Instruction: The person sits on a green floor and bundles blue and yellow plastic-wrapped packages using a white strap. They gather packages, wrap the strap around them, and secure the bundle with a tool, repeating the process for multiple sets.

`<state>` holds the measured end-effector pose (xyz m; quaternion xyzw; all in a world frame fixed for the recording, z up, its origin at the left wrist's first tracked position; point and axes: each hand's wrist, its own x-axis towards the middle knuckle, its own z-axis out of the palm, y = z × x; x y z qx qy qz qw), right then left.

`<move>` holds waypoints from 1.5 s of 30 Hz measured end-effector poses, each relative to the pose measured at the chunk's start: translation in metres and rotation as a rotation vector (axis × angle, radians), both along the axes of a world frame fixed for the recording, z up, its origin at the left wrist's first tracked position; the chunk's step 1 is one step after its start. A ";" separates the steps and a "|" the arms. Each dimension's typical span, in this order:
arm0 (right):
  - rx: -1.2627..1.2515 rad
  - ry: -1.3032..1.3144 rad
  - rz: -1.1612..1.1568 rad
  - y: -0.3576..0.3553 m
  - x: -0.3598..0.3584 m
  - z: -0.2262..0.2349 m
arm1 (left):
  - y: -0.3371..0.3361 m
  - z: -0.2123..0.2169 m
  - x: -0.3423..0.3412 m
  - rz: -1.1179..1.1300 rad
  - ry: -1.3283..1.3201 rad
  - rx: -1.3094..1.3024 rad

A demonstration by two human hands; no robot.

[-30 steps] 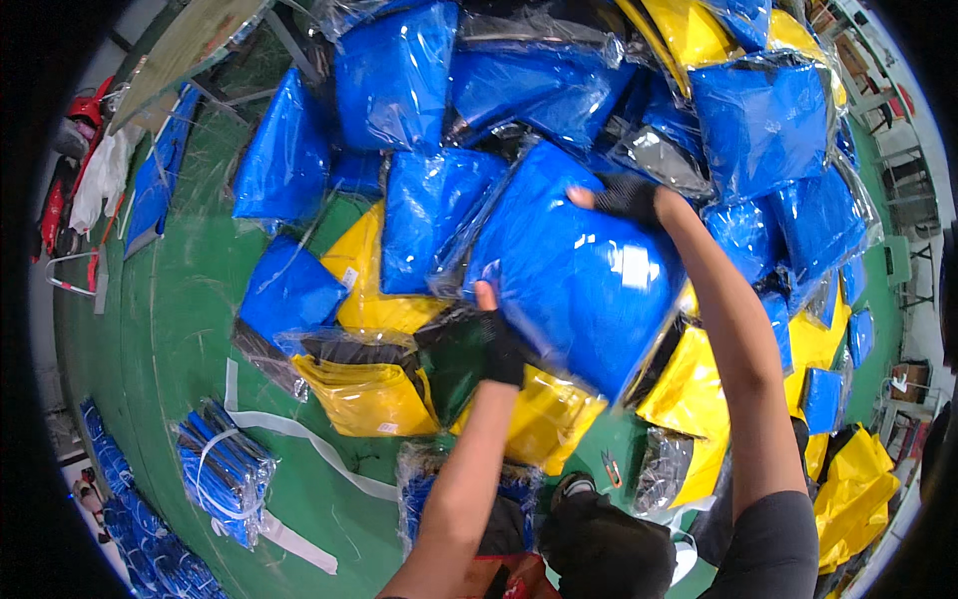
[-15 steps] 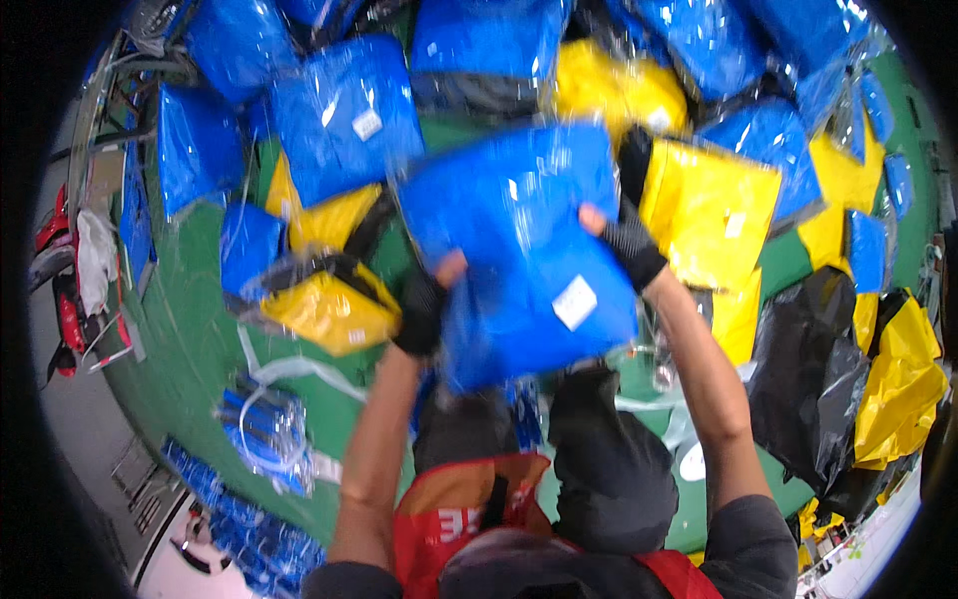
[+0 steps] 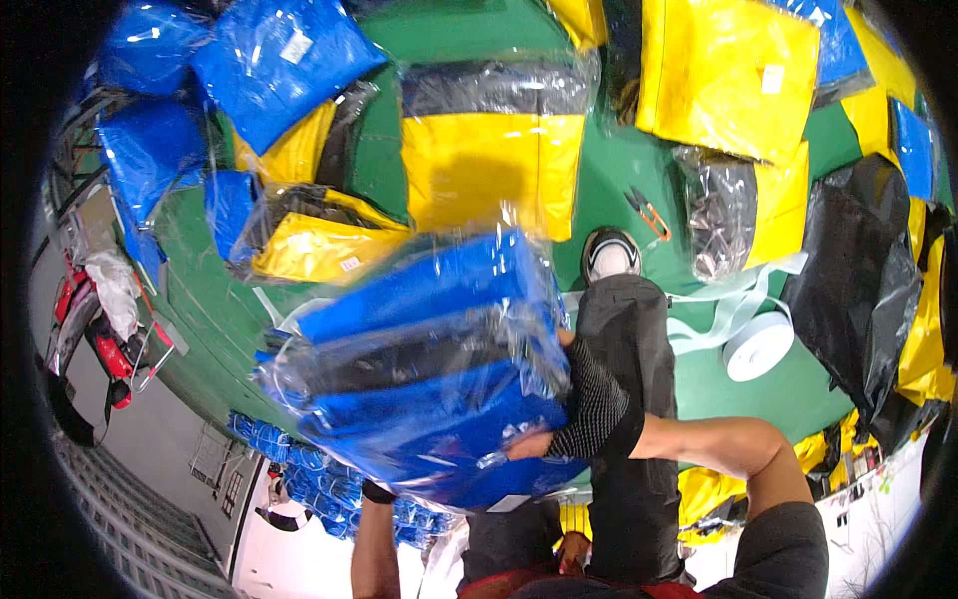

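A folded blue item in a clear plastic bag [image 3: 419, 439], with a dark band across it, is held tilted above my lap. My right hand [image 3: 599, 404], in a black fingerless glove, is closed on its right edge with the fingers over the plastic. Of my left hand [image 3: 377, 491] only the glove's cuff shows under the lower left edge; the packet hides its fingers. Just beyond lies a bagged yellow packet [image 3: 489, 175] with a dark top strip, flat on the green floor [image 3: 379, 150].
Orange-handled snips [image 3: 651, 215] lie beyond my shoe [image 3: 611, 255]. A white tape roll [image 3: 758, 346] trails loose strips to my right, beside a black plastic bag [image 3: 853, 285]. More blue packets [image 3: 284, 60] and yellow packets [image 3: 728, 75] lie around. Red-and-black equipment [image 3: 110, 349] stands far left.
The blue packet has come nearer and to the left, and turned to show its dark band. My left hand has slipped from view behind it. The yellow packet and snips now show.
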<state>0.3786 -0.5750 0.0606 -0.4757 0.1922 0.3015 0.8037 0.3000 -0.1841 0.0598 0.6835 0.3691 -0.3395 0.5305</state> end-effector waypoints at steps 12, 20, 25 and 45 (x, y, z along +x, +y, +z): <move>-0.037 -0.033 0.700 0.038 -0.059 -0.105 | 0.060 -0.111 -0.135 -1.222 -0.225 0.262; -0.261 -0.139 1.090 0.014 -0.013 -0.107 | 0.087 -0.153 -0.137 -1.108 -0.367 0.286; -0.375 -0.161 1.109 0.015 -0.003 -0.137 | -0.060 -0.031 0.078 -0.437 -0.397 0.234; -0.343 -0.103 -0.539 -0.079 0.419 -0.203 | -0.128 -0.153 0.458 -0.377 -0.864 0.014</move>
